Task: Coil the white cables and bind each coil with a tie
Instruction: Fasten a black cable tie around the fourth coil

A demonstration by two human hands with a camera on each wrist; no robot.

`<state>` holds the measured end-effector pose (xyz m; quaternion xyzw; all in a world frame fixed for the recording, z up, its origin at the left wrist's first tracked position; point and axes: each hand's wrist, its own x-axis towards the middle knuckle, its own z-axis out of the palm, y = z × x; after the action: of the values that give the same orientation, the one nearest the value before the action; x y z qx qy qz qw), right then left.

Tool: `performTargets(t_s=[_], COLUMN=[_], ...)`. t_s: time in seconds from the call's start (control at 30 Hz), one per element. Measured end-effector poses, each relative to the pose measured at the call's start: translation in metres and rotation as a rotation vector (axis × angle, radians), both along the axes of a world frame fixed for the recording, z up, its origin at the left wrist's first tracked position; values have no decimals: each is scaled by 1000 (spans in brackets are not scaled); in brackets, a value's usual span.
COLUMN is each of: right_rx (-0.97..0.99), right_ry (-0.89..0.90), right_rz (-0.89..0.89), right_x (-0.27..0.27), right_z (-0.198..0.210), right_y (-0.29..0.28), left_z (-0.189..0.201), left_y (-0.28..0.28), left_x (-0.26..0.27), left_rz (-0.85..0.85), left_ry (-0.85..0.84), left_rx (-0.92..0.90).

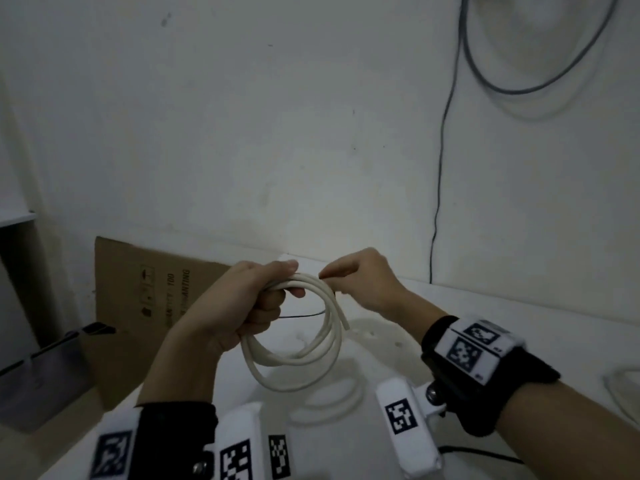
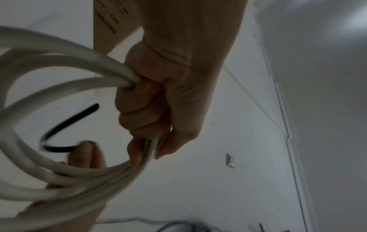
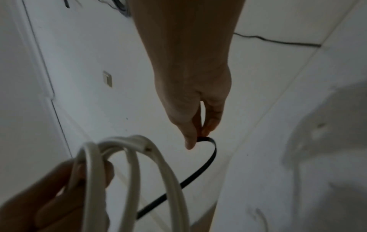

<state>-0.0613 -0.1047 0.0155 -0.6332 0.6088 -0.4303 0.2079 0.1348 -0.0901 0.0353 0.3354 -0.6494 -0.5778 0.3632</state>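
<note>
A white cable coil [image 1: 301,344] of several loops hangs above the white table, gripped at its upper left by my left hand [image 1: 256,299]. The left wrist view shows the left hand [image 2: 151,113] fisted round the coil [image 2: 59,81]. My right hand [image 1: 349,275] is just right of the coil's top and pinches one end of a thin black tie [image 3: 198,172] between thumb and finger. The tie [image 1: 304,316] runs through the coil's opening behind the loops. In the right wrist view my right hand [image 3: 200,135] pinches it beside the coil [image 3: 127,172], whose cut end points up.
A flat cardboard sheet [image 1: 145,292] leans on the wall at the left, with a grey bin [image 1: 38,375] below it. A dark wire [image 1: 440,168] hangs down the wall. Another white cable [image 1: 620,386] lies at the table's [image 1: 450,323] right edge.
</note>
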Motion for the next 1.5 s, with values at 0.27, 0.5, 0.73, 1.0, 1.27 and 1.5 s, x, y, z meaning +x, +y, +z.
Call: performTargets(t_s=[0.27,0.5,0.73,1.0,1.27,1.5], right_rx=[-131,-49,-37,-53,-145,-132], right_ry=[-69,-233,-219,-262,-364,-177], right_rz=[96,56,-19,-61,-121,-141], right_x=[-58,-100,-132,-162,-175,-173], right_z=[40,48,47,38,15,7], right_y=[89,156,200,225,220,207], left_z=[-1,2,-1,-7,-14,-20], left_y=[39,71,105,121,114,104], left_x=[-75,-131,-184,-226,-239,-246], left_rz=[-153,-219,-279,-282,-342,-182], left_ry=[-8,40,122,218,25,-159], left_rx=[3,-11,-31,-28,-80,-385])
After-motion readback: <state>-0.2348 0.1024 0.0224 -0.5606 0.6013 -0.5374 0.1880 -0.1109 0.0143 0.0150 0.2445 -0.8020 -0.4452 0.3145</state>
